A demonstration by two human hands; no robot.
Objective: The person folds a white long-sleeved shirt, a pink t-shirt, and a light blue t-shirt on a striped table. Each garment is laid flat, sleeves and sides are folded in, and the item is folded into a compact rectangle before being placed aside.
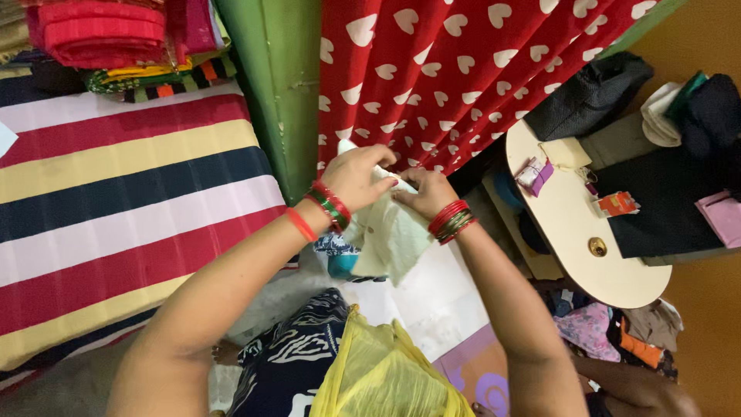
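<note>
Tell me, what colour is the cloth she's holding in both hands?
The cloth is pale green, almost cream; the head view shows it, the left hand and right hand gripping its top.

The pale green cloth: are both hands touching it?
Touching. The head view shows the left hand and the right hand both pinching the top of the pale green cloth.

Pale green garment point(390, 235), hanging, crumpled

We count two hands, left hand point(351, 176) and right hand point(427, 193), on one pale green cloth point(390, 235). One heart-print curtain point(463, 69), one striped bed point(116, 201), one oval tabletop point(571, 232), one yellow bag point(386, 374). We see one small purple packet point(534, 176), one orange packet point(617, 204).
</note>
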